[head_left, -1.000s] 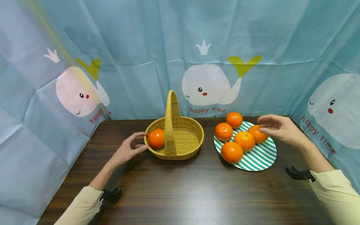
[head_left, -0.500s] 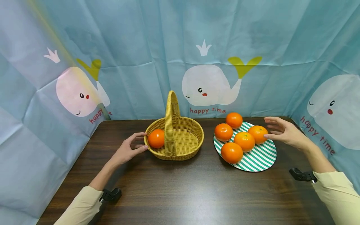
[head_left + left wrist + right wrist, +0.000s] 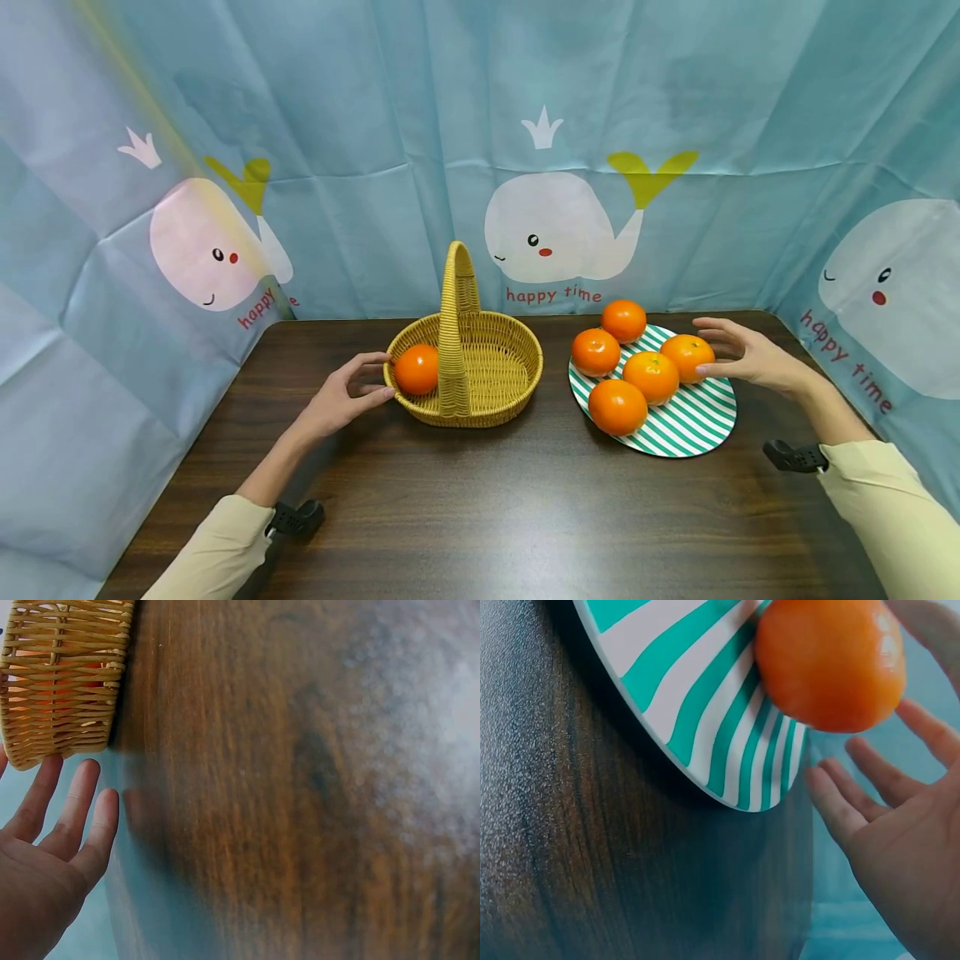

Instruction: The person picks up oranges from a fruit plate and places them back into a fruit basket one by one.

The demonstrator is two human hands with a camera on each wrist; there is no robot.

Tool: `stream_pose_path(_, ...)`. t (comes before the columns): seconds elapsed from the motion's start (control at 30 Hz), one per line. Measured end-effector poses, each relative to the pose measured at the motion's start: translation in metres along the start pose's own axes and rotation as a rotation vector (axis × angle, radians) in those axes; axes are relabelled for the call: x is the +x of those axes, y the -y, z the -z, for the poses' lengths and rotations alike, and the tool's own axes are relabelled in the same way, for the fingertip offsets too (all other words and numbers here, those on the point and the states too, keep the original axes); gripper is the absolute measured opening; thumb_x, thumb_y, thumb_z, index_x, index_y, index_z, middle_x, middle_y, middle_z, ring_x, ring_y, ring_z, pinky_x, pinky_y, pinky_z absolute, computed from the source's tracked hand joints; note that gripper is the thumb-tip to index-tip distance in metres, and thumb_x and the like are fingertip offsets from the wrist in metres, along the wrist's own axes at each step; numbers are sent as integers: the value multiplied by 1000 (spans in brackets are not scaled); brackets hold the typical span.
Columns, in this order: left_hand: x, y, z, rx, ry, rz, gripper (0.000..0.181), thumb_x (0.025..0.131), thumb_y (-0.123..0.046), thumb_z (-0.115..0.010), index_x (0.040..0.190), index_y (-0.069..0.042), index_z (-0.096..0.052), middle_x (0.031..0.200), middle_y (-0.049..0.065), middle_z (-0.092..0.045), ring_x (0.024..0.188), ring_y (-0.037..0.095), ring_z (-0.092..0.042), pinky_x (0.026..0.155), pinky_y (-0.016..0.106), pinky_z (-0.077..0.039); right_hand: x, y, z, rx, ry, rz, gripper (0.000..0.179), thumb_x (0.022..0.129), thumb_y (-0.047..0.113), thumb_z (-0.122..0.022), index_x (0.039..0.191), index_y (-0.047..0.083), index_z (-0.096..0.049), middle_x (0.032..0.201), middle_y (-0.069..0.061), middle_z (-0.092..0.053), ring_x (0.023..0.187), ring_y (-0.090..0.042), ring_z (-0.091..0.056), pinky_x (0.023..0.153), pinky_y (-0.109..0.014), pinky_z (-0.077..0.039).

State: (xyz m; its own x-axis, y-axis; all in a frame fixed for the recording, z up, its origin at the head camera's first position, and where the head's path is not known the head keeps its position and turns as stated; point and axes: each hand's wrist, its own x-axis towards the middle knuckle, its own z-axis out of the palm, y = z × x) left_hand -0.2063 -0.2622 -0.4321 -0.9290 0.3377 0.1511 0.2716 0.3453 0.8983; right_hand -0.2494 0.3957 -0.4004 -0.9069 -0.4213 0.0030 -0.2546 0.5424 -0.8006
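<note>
Seemingly early: I count one orange point(image 3: 417, 369) in the basket point(image 3: 501, 413) | five oranges point(image 3: 651, 377) left at the striped plate point(image 3: 693, 429) | left fingers point(image 3: 74, 808) relaxed against the basket | right fingers point(image 3: 931, 731) uncurled beside the rightmost orange point(image 3: 829, 664)

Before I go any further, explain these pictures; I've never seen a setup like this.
There is no machine here: a person works bare-handed. The wide picture comes from a camera on the head, looking forward and down; the other two come from cameras on the wrists, each watching that side's work. On the dark table are a wicker basket with one orange fruit inside and, to its right, a striped plate with five more fruits on it or at its edge. The left hand has its fingertips at the basket's left end. The right hand is beside the rightmost fruit, thumb and fingers spread; whether it touches is hard to tell. Nothing looks lifted.
</note>
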Motion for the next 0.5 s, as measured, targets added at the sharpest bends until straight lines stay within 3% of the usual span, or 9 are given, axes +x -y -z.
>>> stream_pose_path(0.07, 0, -1, 0, -6, 3, 0, 52, 98, -9, -69, 146, -5, -48, 146, 25, -45, 117, 43, -61, 90, 35, -55, 2, -3, -1, 2, 0, 24, 74, 96, 9, -73, 156, 2, -31, 152, -29, -36, 132, -35, -46, 91, -24, -50)
stream_pose_path(0.23, -1, -1, 0, -15, 4, 0, 52, 98, -9, -70, 146, -5, -48, 147, 23, -45, 118, 43, -61, 90, 34, -55, 4, -5, -3, 9, -4, 86, 64, 94, 6, -74, 149, -2, -42, 140, -26, -50, 116, -7, -57, 87, -24, -53)
stream_pose_path(0.5, -1, 1, -1, -5, -7, -1, 53, 98, -11, -71, 146, -7, -49, 147, 23, -45, 117, 46, -60, 89, 34, -56, 0, -4, -2, -13, -45, 122, 60, 94, 4, -74, 145, -5, -46, 133, -27, -55, 109, -4, -62, 85, -23, -55)
